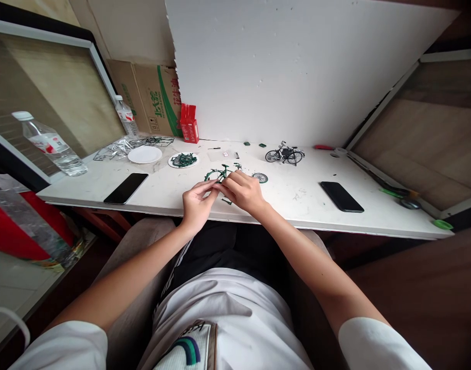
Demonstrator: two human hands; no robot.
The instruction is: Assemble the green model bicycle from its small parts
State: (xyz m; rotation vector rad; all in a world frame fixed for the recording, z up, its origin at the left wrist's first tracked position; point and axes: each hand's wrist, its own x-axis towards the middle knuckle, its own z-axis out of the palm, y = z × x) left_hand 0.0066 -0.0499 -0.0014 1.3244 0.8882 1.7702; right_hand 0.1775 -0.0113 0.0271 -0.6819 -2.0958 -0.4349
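A small green model bicycle frame [222,172] is held between my two hands above the table's front part. My left hand [199,201] pinches its lower left side with thumb and fingers. My right hand [243,190] has its fingers closed at the frame's right side, its fingertips meeting those of my left hand. The fingers cover the lower part of the frame. A loose spoked wheel [260,178] lies just right of my right hand. Behind it on the right stands a finished-looking black model bicycle [285,153].
On the white table [293,205] are a plate of green parts [184,160], a white plate [145,154], two phones [126,188] [341,196] at either side, and small loose parts. Bottles [52,146], a cardboard box [150,97] and a red box [189,124] stand left and behind.
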